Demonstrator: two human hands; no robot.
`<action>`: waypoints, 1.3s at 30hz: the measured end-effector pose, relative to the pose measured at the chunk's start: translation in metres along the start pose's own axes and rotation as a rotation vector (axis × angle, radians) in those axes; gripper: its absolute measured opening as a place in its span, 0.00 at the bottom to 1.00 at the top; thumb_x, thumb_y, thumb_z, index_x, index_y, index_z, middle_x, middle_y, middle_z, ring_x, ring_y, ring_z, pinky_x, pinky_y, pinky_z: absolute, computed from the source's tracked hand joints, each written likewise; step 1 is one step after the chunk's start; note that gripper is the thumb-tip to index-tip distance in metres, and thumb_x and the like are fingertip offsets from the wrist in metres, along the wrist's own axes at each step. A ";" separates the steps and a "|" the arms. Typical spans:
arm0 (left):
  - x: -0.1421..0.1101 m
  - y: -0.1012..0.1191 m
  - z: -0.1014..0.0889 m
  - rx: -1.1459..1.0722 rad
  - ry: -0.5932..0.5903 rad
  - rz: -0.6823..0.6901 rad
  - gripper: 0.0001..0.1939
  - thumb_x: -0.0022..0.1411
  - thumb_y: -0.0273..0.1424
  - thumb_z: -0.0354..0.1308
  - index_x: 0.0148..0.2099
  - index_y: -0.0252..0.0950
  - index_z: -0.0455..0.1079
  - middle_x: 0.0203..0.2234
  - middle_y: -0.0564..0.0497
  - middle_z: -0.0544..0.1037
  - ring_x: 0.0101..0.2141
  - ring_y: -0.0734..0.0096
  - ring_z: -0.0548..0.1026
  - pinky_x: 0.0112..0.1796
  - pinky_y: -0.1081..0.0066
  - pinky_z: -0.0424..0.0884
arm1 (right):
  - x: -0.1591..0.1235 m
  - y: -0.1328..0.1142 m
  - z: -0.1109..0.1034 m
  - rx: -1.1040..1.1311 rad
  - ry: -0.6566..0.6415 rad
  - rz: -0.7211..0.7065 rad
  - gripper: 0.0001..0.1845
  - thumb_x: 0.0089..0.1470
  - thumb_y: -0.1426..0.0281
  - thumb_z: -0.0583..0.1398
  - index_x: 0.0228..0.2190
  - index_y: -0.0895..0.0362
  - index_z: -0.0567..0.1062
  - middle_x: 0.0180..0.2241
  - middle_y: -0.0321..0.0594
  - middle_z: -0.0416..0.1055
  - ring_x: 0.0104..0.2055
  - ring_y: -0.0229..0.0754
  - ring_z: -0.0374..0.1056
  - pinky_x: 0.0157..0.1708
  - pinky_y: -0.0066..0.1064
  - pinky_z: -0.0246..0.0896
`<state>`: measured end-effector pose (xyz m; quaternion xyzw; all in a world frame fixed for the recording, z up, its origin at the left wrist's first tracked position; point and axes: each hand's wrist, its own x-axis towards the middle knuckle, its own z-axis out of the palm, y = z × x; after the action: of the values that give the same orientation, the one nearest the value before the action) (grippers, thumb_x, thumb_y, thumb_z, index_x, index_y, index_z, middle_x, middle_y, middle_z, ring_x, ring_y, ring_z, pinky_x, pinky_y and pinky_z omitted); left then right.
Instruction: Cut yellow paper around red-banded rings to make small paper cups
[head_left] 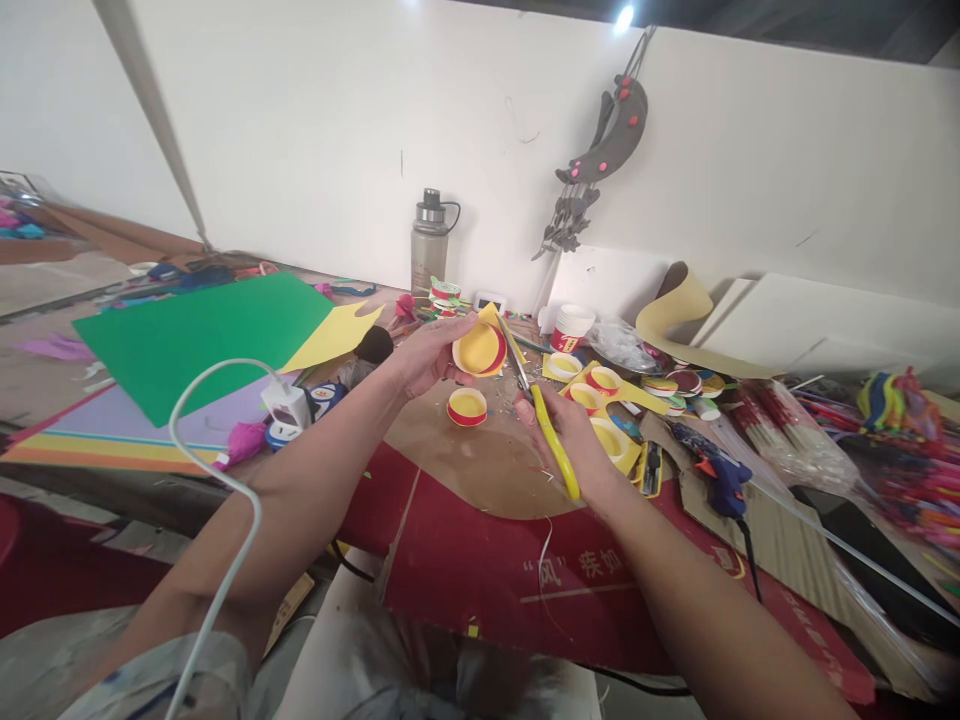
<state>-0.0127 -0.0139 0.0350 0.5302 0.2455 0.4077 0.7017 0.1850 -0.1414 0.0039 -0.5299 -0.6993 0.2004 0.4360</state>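
Note:
My left hand [431, 355] is closed on a shallow paper cup piece [480, 350] with a red and white rim and yellow paper across it. A corner of the yellow paper juts out above the ring. My right hand [559, 430] grips yellow-handled scissors [551, 435], whose blades point up and left at the paper's edge. Below the held piece, a finished-looking round red and yellow cup piece [466, 408] sits on the brown board. Right of the scissors lie more cup rings [585, 397] on yellow paper.
Green paper [210, 335] and coloured sheets lie at left, near a white charger cable [251, 490]. A water bottle [429, 245] and stacked paper cups [574, 327] stand at the back. To the right are a utility knife [650, 468], a blue glue gun [716, 470] and a black phone [877, 550].

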 end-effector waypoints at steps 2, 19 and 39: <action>0.001 -0.003 0.001 -0.008 0.000 0.015 0.21 0.62 0.46 0.70 0.44 0.32 0.79 0.31 0.45 0.83 0.27 0.68 0.79 0.22 0.74 0.73 | 0.000 0.000 0.001 -0.009 0.014 -0.005 0.25 0.64 0.45 0.58 0.29 0.51 0.65 0.21 0.30 0.58 0.23 0.37 0.55 0.25 0.32 0.52; -0.002 -0.013 0.018 0.178 0.054 0.173 0.28 0.41 0.34 0.80 0.43 0.34 0.74 0.34 0.54 0.79 0.32 0.75 0.75 0.36 0.74 0.70 | 0.000 0.007 0.004 -0.033 0.044 0.011 0.23 0.65 0.46 0.57 0.31 0.51 0.64 0.25 0.32 0.62 0.28 0.39 0.54 0.29 0.32 0.52; -0.001 -0.010 0.015 0.246 0.029 0.178 0.35 0.37 0.34 0.80 0.50 0.33 0.78 0.40 0.49 0.82 0.38 0.68 0.77 0.42 0.69 0.74 | 0.000 0.004 0.003 -0.053 0.054 -0.015 0.21 0.65 0.48 0.55 0.31 0.52 0.66 0.24 0.32 0.62 0.26 0.38 0.56 0.27 0.32 0.55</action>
<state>0.0019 -0.0237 0.0300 0.6258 0.2557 0.4428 0.5890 0.1844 -0.1391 -0.0005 -0.5411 -0.6963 0.1640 0.4421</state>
